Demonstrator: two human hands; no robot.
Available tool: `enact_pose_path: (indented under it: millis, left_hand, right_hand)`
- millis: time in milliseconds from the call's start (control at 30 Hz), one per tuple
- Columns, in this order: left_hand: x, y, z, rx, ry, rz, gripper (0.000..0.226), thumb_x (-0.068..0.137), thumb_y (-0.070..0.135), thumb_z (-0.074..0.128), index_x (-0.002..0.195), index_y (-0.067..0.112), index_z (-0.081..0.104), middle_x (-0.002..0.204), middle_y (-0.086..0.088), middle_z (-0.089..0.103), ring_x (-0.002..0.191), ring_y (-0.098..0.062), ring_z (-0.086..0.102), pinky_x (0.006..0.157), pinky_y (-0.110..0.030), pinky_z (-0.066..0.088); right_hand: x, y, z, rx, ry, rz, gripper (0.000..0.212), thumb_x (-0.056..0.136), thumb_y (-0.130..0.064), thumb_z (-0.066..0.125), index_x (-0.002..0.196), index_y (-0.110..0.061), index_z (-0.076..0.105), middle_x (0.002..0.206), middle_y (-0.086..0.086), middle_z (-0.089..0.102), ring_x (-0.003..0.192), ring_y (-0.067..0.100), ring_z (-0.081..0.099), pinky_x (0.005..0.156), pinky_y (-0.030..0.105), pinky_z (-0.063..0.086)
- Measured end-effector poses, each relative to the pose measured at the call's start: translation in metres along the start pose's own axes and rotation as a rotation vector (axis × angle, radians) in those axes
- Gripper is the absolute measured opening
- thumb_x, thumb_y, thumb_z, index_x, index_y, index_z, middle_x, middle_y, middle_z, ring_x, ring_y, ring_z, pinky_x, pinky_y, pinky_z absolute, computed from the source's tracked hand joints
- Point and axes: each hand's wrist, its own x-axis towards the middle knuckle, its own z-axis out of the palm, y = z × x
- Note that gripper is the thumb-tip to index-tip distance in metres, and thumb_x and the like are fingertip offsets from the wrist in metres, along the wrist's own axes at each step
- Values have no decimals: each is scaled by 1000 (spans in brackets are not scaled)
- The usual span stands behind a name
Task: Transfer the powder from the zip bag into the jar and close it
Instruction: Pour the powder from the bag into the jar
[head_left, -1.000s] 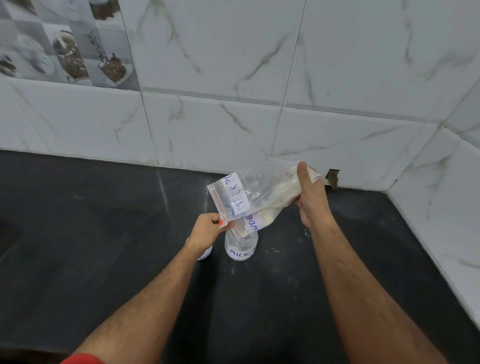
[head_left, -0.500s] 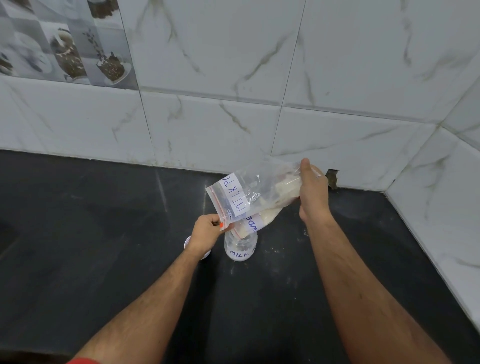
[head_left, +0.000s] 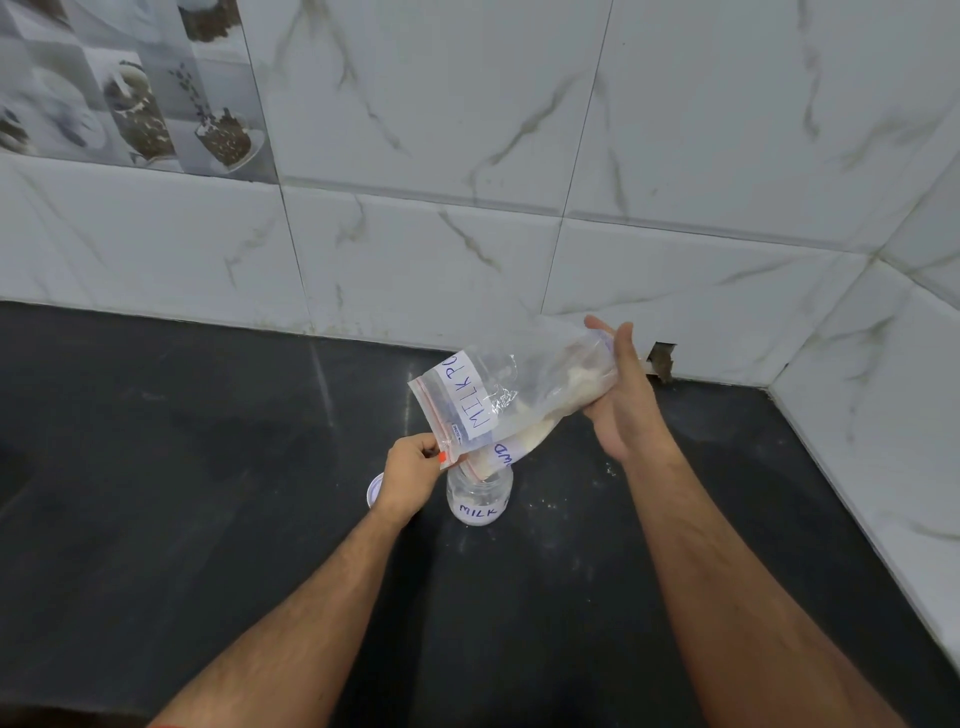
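Pinched at its red zip corner by the left hand (head_left: 410, 475), the zip bag (head_left: 511, 397) hangs tilted, open mouth down, right over the jar (head_left: 479, 500). Fingers and thumb of that hand are curled tight on the plastic. Up at the far, raised end, the right hand (head_left: 621, 400) has its fingers straight and flat against the bag's bottom, propping it up rather than clutching it. Pale powder (head_left: 540, 428) lies along the lower fold of the bag, down toward the mouth. Below, the clear jar stands upright on the dark counter (head_left: 208, 493), its label reading MILK. Just left of it, partly hidden behind the left hand, sits a white lid (head_left: 375, 491). White specks dot the counter to the jar's right.
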Motion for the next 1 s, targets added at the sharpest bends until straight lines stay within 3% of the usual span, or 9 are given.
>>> enact_pose_path:
  millis: [133,200,267,367,500,667,767,867,1000]
  left_hand:
    - [-1,2,2,24,15,11,13,83,13,78,90,24,79,91,4,79,92,-15,74,87,-36,59]
    - [-2,4,3,39,17,10,12,84,13,77,89,24,79,90,5,79,91,-14,74,82,-29,59]
    - [-3,5,4,43,30,1,9,84,13,77,89,21,79,88,2,79,90,-18,74,81,-31,59]
    - [-3,4,3,59,30,-27,7,84,13,77,88,18,79,89,0,79,89,-19,74,82,-33,60]
    - [4,-14,-1,132,18,-76,9,79,16,71,84,9,74,84,-5,75,78,-15,62,80,-46,57]
    - [3,-14,1,100,11,-75,8,83,12,72,89,13,77,92,-6,78,86,-17,69,84,-40,57]
    - [-4,-3,3,56,6,-57,18,86,8,73,91,24,79,95,6,79,95,-14,73,82,-27,58]
    - [-9,3,5,39,10,-49,17,87,6,72,92,21,77,86,11,77,83,1,71,68,-11,52]
    - [-10,5,7,-8,-33,-65,18,90,6,69,93,22,76,90,12,77,87,0,70,71,-12,53]
  right_hand:
    - [-2,-5,-9,-107,-122,2,88,68,-84,53,132,-24,60,123,2,72,115,18,68,96,46,53]
    - [-1,-10,-11,-204,-162,36,101,61,-92,52,131,-20,64,124,16,70,117,23,67,104,51,47]
    - [0,-16,-12,-275,-201,63,102,66,-93,43,131,-18,66,126,11,70,122,23,64,113,53,38]
    - [-2,-22,-8,-329,-170,25,82,79,-82,38,120,-20,71,119,-1,74,119,16,65,116,48,37]
    - [-3,-20,-5,-331,-79,-150,38,104,-42,46,109,-17,74,103,-2,78,103,15,72,97,35,51]
    - [-2,-16,-3,-322,-33,-190,32,106,-26,44,101,-17,75,91,-7,79,90,7,73,77,17,52]
    - [-2,-14,-5,-324,-50,-205,27,103,-26,52,109,-12,75,101,0,79,97,14,73,81,23,54]
    - [-3,-16,-5,-324,-38,-222,25,102,-21,55,114,-9,74,103,2,78,96,15,73,78,24,55]
    - [-6,-19,-1,-336,26,-254,26,103,-15,50,110,-12,75,97,-3,77,89,6,73,70,16,54]
